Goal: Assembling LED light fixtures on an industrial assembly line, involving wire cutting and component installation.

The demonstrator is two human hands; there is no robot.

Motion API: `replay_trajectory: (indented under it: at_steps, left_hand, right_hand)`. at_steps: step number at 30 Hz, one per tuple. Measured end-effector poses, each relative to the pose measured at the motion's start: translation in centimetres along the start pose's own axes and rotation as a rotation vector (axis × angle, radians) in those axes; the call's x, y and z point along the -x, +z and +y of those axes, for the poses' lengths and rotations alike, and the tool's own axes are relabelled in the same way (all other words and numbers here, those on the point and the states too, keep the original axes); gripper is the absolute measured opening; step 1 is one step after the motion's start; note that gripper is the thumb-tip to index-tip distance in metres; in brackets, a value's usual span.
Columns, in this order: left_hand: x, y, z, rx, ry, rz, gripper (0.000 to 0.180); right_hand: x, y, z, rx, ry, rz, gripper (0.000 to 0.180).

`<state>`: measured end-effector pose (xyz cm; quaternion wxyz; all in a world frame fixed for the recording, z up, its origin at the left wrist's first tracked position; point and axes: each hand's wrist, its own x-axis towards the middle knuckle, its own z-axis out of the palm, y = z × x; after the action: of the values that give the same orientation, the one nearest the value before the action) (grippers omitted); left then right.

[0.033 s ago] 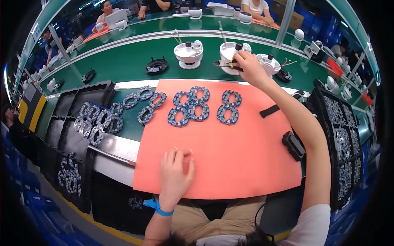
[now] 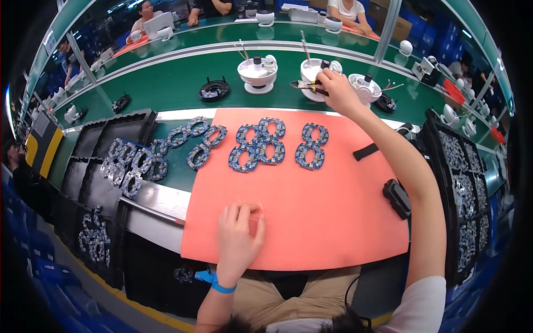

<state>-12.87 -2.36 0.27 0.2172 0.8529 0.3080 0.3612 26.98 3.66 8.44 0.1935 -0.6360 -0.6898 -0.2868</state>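
Observation:
My right hand (image 2: 337,90) is stretched out over the green belt. It grips diagonal cutters (image 2: 320,89) with black and yellow handles, jaws pointing left, in front of a white bowl-shaped housing (image 2: 308,72). My left hand (image 2: 240,228) rests low on the orange mat (image 2: 311,222), fingers curled. Between its thumb and fingertips is a small, thin clear plastic piece (image 2: 260,213), faint against the mat. A blue wrist strap (image 2: 222,287) circles that wrist. Beyond it lie blue figure-eight circuit boards (image 2: 270,141), some overlapping, and a separate one (image 2: 311,147) stands to their right.
More white housings (image 2: 257,75) stand on the green belt (image 2: 166,91) beside a black ring-shaped part (image 2: 214,90). Black trays (image 2: 91,166) holding boards flank the mat. A black device (image 2: 396,198) and strap (image 2: 366,151) lie at the mat's right. People sit across the belt.

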Motion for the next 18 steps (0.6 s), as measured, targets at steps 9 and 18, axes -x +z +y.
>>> replay_trajectory:
  at_steps: [9,18]
  left_hand:
    - [0.1,-0.3,-0.2,-0.029,-0.026,0.01,0.017]
    - [-0.1,-0.3,0.2,-0.047,-0.025,-0.019,0.017]
  right_hand:
    - [-1.9,4.1,-2.7,-0.063,-0.008,0.22,0.035]
    - [-6.3,10.0,-4.2,0.278,-0.068,0.018,0.028]
